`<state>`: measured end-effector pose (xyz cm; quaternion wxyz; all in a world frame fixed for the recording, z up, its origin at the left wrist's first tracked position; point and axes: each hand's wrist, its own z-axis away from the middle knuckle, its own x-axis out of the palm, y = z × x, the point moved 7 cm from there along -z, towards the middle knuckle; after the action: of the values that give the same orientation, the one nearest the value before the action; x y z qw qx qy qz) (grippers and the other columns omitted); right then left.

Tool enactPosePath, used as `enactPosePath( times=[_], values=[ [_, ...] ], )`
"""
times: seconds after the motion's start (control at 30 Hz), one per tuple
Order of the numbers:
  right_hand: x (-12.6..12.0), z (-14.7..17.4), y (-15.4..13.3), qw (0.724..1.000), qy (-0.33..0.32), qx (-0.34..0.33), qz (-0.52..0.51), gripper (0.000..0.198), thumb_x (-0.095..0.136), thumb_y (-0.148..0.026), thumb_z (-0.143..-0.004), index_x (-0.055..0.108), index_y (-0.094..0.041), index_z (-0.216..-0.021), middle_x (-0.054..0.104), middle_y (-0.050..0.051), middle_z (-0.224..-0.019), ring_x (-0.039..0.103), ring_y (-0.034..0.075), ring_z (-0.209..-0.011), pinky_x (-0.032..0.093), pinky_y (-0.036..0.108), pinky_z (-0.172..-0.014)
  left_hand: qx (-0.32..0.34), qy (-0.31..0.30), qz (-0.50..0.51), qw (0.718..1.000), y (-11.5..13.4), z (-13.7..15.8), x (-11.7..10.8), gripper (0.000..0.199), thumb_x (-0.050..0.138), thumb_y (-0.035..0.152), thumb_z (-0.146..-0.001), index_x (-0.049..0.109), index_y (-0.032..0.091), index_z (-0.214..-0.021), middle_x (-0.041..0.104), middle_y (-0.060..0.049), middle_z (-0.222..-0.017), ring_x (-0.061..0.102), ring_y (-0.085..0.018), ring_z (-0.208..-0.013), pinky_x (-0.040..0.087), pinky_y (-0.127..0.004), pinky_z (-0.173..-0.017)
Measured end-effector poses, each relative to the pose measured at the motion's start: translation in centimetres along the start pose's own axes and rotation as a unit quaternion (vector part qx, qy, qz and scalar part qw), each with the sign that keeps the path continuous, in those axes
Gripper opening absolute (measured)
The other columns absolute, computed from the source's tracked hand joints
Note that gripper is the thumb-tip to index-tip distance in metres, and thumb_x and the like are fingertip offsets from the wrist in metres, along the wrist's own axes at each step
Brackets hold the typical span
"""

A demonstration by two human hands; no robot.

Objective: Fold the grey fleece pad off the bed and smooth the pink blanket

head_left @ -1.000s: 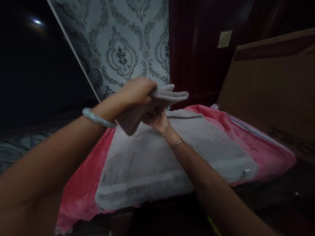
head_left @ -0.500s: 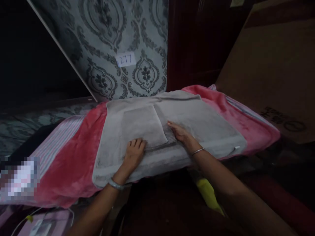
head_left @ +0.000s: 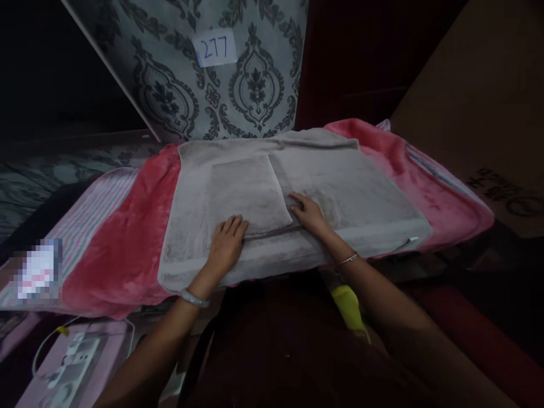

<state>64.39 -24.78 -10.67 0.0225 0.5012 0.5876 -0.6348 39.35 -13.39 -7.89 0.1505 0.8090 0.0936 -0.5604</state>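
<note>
Near the towel's (head_left: 369,187) front edge, rests flat left fingers (head_left: 232,225) on folded cloth (head_left: 245,190), half-open right fingers (head_left: 300,198) alongside, gripping nothing, probably steadying it.

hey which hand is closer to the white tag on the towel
Right hand: it's left of the white tag, beside the smaller grey cloth; left hand is farther left, at the cloth's near edge.

Folded cloth (head_left: 249,190), pale grey and roughly rectangular, lay flat upon a spread grey towel (head_left: 365,190), left of its centre. The towel bore darker patches and was rumpled along its far edge.
</note>
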Motion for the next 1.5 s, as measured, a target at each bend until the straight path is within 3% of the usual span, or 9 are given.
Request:
enactPosePath(
  times=[0.17,0.3,0.43,0.63,0.8,0.93,1.07,1.23,1.5],
  values=[
    [-0.7,2.5,-0.9,0.993,0.059,-0.05,0.092,0.037,0.05,-0.039,-0.098,0.08,-0.02,-0.109,0.066,0.013,-0.129,0.055,0.032,-0.123,0.041,0.051,-0.112,-0.036,0.041,0.074,0.996,-1.2,2.0,-0.1,0.047,0.056,0.026,-0.092,0.063,0.023,-0.139,0.058,-0.013,-0.151,0.049,-0.031,-0.145,0.032,-0.054,-0.123],
    [-0.5,3.2,-1.8,0.992,0.07,-0.053,0.09,0.038,0.056,-0.049,-0.096,0.079,-0.02,-0.087,0.066,0.013,-0.112,0.056,0.031,-0.114,0.043,0.048,-0.108,-0.078,0.077,0.098,0.989,-2.1,2.8,-0.4,0.04,0.057,0.036,-0.095,0.068,0.026,-0.132,0.061,-0.011,-0.149,0.049,-0.032,-0.144,0.023,-0.058,-0.125],
    [0.3,2.6,-1.4,0.995,0.064,-0.023,0.068,0.033,0.065,-0.049,-0.088,0.075,-0.021,-0.075,0.064,0.013,-0.104,0.056,0.031,-0.111,0.045,0.048,-0.104,-0.09,0.096,0.11,0.985,-2.4,3.1,-0.4,0.036,0.06,0.037,-0.095,0.07,0.026,-0.128,0.063,-0.011,-0.147,0.05,-0.031,-0.143,0.026,-0.057,-0.124],
    [0.8,2.1,-0.4,0.997,0.055,-0.005,0.048,0.033,0.059,-0.046,-0.091,0.076,-0.02,-0.081,0.065,0.014,-0.108,0.055,0.032,-0.112,0.042,0.051,-0.105,-0.076,0.094,0.086,0.989,-1.9,2.8,-0.6,0.033,0.059,0.035,-0.096,0.071,0.027,-0.125,0.065,-0.011,-0.144,0.052,-0.031,-0.14,0.026,-0.058,-0.123],
    [-0.5,4.6,-3.2,0.989,0.081,-0.09,0.081,0.039,0.054,-0.048,-0.097,0.073,-0.019,-0.113,0.062,0.016,-0.126,0.049,0.035,-0.125,0.037,0.054,-0.113,-0.04,0.078,0.077,0.993,-1.1,1.9,-0.7,0.031,0.058,0.036,-0.097,0.074,0.025,-0.122,0.066,-0.012,-0.141,0.056,-0.031,-0.134,0.038,-0.053,-0.115],
    [1.3,6.2,-6.8,0.963,-0.038,-0.214,0.158,0.056,0.067,-0.044,-0.091,0.061,-0.022,-0.143,0.046,0.013,-0.156,0.034,0.039,-0.144,0.029,0.057,-0.119,-0.026,0.075,0.087,0.993,-1.2,1.5,-0.9,0.031,0.055,0.036,-0.099,0.074,0.023,-0.121,0.069,-0.013,-0.136,0.058,-0.03,-0.129,0.044,-0.049,-0.11],
    [2.8,6.0,-7.5,0.949,-0.115,-0.233,0.18,0.052,0.053,-0.022,-0.096,0.057,-0.024,-0.148,0.052,0.012,-0.154,0.042,0.034,-0.14,0.034,0.056,-0.117,-0.006,0.068,0.09,0.994,-1.2,1.3,-1.3,0.031,0.054,0.034,-0.1,0.073,0.022,-0.121,0.07,-0.013,-0.131,0.06,-0.029,-0.123,0.046,-0.047,-0.108],
    [2.8,5.3,-7.4,0.947,-0.099,-0.25,0.174,0.05,0.04,-0.012,-0.098,0.063,-0.018,-0.143,0.061,0.013,-0.145,0.052,0.029,-0.133,0.041,0.051,-0.116,0.017,0.044,0.011,0.999,-1.6,0.8,-1.4,0.029,0.055,0.017,-0.093,0.071,0.02,-0.118,0.068,-0.015,-0.119,0.06,-0.029,-0.111,0.049,-0.044,-0.094],
    [3.2,5.6,-5.3,0.94,-0.01,-0.302,0.162,0.052,0.039,-0.004,-0.098,0.068,-0.022,-0.137,0.067,0.007,-0.14,0.054,0.024,-0.138,0.046,0.05,-0.117,0.08,0.109,-0.066,0.989,-1.5,1.0,-1.6,0.025,0.047,0.016,-0.099,0.071,0.022,-0.094,0.063,-0.01,-0.095,0.053,-0.024,-0.091,0.042,-0.038,-0.08]
  ],
)
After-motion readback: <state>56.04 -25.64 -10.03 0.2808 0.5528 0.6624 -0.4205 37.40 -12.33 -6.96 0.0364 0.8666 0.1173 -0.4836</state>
